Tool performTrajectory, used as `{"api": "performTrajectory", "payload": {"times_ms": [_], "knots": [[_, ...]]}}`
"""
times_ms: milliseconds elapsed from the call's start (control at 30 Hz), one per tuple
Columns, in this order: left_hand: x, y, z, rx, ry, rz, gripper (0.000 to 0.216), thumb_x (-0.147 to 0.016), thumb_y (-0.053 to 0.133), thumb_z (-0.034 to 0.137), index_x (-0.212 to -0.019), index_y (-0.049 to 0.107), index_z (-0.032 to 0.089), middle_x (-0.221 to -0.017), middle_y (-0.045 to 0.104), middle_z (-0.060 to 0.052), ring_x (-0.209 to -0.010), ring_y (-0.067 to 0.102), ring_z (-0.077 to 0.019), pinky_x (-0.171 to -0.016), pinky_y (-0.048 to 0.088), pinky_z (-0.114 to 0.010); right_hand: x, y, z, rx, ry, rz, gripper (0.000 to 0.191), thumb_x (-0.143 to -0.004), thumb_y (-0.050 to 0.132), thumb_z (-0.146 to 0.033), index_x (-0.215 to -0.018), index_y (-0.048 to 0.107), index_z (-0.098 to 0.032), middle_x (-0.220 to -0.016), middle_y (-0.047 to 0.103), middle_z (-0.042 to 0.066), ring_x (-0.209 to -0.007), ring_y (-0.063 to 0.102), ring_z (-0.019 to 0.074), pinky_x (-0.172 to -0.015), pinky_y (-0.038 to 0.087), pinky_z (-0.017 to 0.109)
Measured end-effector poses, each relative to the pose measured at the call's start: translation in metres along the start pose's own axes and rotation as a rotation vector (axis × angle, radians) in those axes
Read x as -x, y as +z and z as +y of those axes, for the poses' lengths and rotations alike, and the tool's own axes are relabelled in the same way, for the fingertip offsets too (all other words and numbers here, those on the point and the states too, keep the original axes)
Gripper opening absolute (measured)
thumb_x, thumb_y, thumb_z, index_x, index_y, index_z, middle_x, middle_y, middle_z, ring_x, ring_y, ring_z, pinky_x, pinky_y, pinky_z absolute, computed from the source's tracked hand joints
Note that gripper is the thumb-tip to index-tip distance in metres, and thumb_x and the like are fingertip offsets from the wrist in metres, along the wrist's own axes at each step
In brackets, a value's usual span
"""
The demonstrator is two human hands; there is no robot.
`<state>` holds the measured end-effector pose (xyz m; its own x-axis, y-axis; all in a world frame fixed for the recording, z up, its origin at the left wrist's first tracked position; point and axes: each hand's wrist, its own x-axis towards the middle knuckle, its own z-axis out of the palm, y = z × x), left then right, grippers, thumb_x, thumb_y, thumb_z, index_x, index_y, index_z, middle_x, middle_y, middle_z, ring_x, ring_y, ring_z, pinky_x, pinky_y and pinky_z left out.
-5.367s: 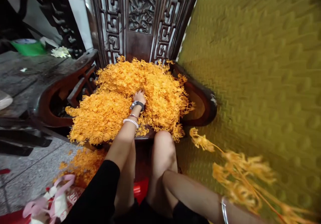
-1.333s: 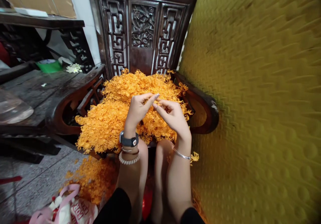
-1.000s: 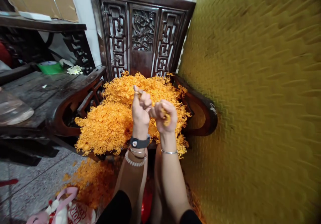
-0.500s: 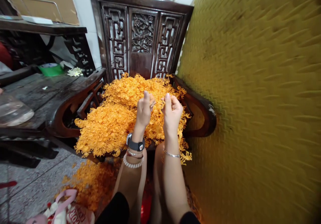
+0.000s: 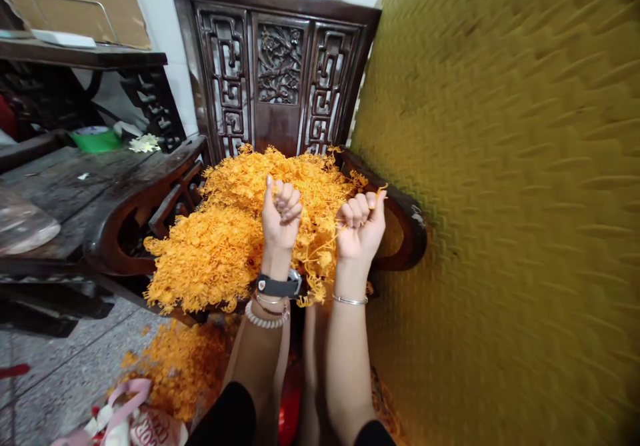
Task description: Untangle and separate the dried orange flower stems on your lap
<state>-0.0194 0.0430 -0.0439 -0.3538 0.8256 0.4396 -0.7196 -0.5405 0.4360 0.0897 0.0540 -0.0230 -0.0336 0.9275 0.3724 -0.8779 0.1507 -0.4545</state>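
Note:
A big heap of orange plastic flower sprigs (image 5: 220, 239) covers the seat of a dark carved wooden chair (image 5: 277, 66). Both my hands are raised above the heap, fists closed, a hand's width apart. My left hand (image 5: 281, 214), with a black watch and a bead bracelet on its wrist, is curled shut. My right hand (image 5: 361, 225), with a thin bangle on its wrist, pinches a thin orange sprig (image 5: 320, 249) whose stem runs down and left from the fist. What the left fist holds is hidden.
A tall wall of packed yellow-green sprigs (image 5: 500, 199) fills the right side. More orange sprigs (image 5: 180, 363) lie on the stone floor beside a pink-handled bag (image 5: 125, 419). A dark wooden bench (image 5: 75, 179) with a green tape roll (image 5: 95, 138) stands at left.
My hands met over the heap, worked close together, then drew apart. The right fist has moved right, pulling an orange sprig with it. Earlier the left hand dug in the heap.

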Motion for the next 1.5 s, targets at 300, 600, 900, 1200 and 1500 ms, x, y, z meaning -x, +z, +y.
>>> {"api": "performTrajectory", "payload": {"times_ms": [300,600,900,1200,1500], "knots": [[0.005,0.001,0.005,-0.466,0.004,-0.137,0.021,-0.084,0.051,0.037,-0.092,0.060,0.020,-0.064,0.046,0.002,-0.043,0.030,-0.0046,-0.039,0.027,-0.020,0.003,0.003,-0.009,0.159,0.028,0.014,0.020,-0.085,0.047,-0.031,-0.074,0.061,-0.022,-0.072,0.060,-0.003,-0.069,0.058,0.0071,-0.072,0.048,0.023],[0.025,0.026,0.004,-1.159,0.169,-0.313,0.029,-0.067,0.068,0.042,-0.071,0.052,0.018,-0.063,0.048,0.003,-0.057,0.041,-0.0088,-0.055,0.031,-0.025,0.015,0.014,0.004,0.523,-0.008,-0.067,0.017,-0.081,0.052,-0.036,-0.088,0.063,-0.025,-0.096,0.068,0.002,-0.098,0.061,0.0162,-0.083,0.049,0.033],[0.020,0.023,-0.004,-0.658,-0.084,-0.214,0.031,-0.084,0.048,0.042,-0.065,0.045,0.017,-0.053,0.031,0.005,-0.045,0.028,-0.0059,-0.042,0.023,-0.022,0.010,0.001,-0.003,0.889,-0.070,-0.081,0.016,-0.080,0.055,-0.035,-0.082,0.064,-0.022,-0.078,0.063,0.000,-0.068,0.056,0.0097,-0.059,0.044,0.023],[0.020,0.018,0.004,-0.599,-0.100,-0.094,0.043,-0.080,0.045,0.057,-0.060,0.042,0.018,-0.049,0.027,0.005,-0.040,0.025,-0.0056,-0.037,0.020,-0.022,0.013,0.002,-0.005,0.865,0.160,-0.282,0.031,-0.082,0.052,-0.038,-0.060,0.041,-0.019,-0.049,0.033,-0.008,-0.043,0.030,0.0048,-0.045,0.027,0.021],[0.016,0.013,0.001,-0.999,0.129,-0.124,0.033,-0.083,0.049,0.042,-0.061,0.052,0.017,-0.054,0.044,0.002,-0.053,0.039,-0.0097,-0.052,0.032,-0.025,0.012,-0.002,0.012,0.967,0.033,-0.183,0.029,-0.081,0.051,-0.045,-0.068,0.043,-0.020,-0.050,0.031,-0.008,-0.044,0.028,0.0057,-0.043,0.021,0.022]]}}
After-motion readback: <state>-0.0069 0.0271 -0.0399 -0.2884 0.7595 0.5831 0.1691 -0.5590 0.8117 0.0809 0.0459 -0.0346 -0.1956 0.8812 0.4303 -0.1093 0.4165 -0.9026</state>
